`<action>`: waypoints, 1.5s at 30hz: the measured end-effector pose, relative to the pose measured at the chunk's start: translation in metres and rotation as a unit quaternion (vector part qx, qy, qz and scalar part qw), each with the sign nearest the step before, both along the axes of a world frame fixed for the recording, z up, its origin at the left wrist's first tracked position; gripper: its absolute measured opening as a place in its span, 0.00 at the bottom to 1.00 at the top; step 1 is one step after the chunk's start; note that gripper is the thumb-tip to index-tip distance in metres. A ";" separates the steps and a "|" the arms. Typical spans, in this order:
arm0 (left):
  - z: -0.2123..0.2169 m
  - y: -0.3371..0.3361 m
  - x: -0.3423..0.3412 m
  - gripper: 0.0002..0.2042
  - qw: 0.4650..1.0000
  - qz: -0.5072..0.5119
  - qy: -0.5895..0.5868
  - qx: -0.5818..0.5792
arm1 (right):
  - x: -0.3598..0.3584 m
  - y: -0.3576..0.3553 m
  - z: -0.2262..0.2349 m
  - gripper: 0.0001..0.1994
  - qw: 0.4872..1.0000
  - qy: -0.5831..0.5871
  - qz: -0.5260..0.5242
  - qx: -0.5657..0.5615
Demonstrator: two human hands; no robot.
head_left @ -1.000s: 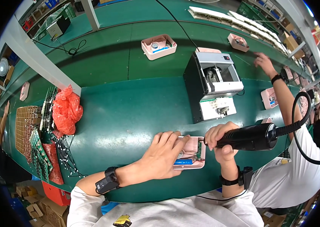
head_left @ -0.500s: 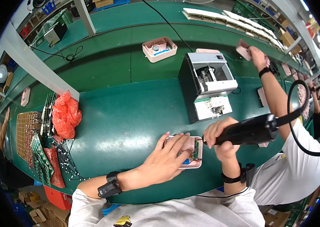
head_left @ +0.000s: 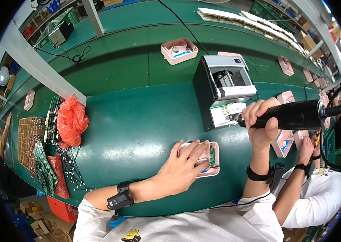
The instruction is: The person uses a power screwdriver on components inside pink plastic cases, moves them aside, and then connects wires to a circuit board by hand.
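- The left hand (head_left: 180, 167) lies flat, fingers spread and open, pressing down on a small pink plastic housing (head_left: 210, 161) that sits on the green desk (head_left: 138, 121) right in front of the person.
- Inside the housing's open side a bit of green circuit board shows just past the fingertips.
- The right hand (head_left: 261, 123) is raised above the desk, fist wrapped tight round a black electric screwdriver (head_left: 287, 115); the tool lies nearly level, its tip pointing left at the grey machine (head_left: 222, 90).
- A black cable (head_left: 331, 121) loops off the rear of the screwdriver to the right.
- The grey machine stands just beyond the housing, open at the top, its white front panel facing the person.
- A pink tray (head_left: 179, 50) with small parts sits further back on the desk.
- To the left, well apart from the hands, lies a crumpled red bag (head_left: 71, 121) beside stacked green circuit boards (head_left: 43, 169).
- On the right a co-worker's hand (head_left: 305, 147) reaches toward more pink housings (head_left: 283, 139) there.
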State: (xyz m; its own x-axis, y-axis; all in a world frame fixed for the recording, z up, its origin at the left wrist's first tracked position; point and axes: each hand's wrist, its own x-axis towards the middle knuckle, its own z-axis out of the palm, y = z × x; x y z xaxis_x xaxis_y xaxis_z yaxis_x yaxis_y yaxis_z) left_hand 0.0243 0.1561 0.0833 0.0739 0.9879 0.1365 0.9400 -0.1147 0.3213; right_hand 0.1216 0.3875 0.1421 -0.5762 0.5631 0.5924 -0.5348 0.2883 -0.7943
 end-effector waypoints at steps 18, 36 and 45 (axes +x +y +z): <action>0.001 0.001 -0.004 0.28 1.000 0.012 0.015 0.005 | 0.004 0.009 0.003 0.27 1.000 0.004 -0.020 0.002; -0.004 0.005 -0.031 0.26 0.996 0.086 0.017 0.035 | 0.000 -0.068 -0.028 0.29 0.982 -0.067 0.133 -0.113; -0.009 0.003 -0.032 0.24 0.995 0.091 0.018 0.043 | -0.004 -0.068 -0.036 0.26 0.984 -0.093 0.148 -0.028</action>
